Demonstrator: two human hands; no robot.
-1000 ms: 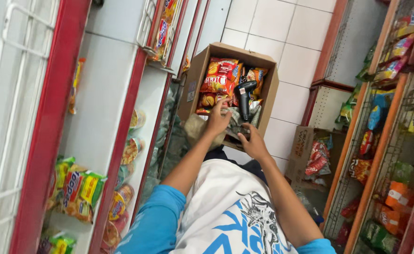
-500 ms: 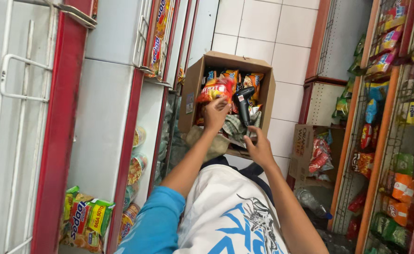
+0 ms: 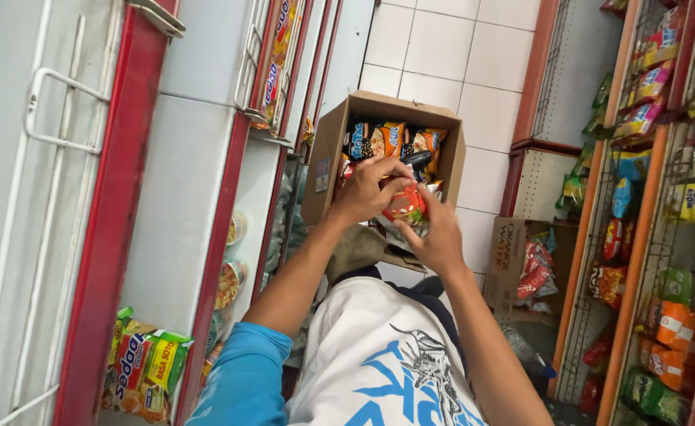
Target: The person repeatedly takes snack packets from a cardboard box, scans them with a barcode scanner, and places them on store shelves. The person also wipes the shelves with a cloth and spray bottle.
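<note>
An open brown cardboard box (image 3: 330, 158) sits at twelve o'clock from the person's lap, on the white tiled floor (image 3: 458, 47). Inside it lie flat orange and dark blue snack packets (image 3: 379, 138) along its far wall. At three o'clock from the box, a smaller brown carton (image 3: 509, 244) holds red packets. Further toward three o'clock, red wire shelves (image 3: 639, 229) carry rows of yellow, green, orange and pink pouches. At eight o'clock, green and yellow noodle packs (image 3: 146, 363) lie on a low white shelf.

The left hand (image 3: 367, 189) reaches into the box with fingers curled, closed over the top of a small red and orange foil packet (image 3: 407, 203). The right hand (image 3: 438, 237) meets it from five o'clock, fingers half bent, its fingertips pinching the packet's lower edge. The packet is held between both hands just above the near rim of the box, beside a dark handheld device (image 3: 417, 160) standing in the box.
</note>
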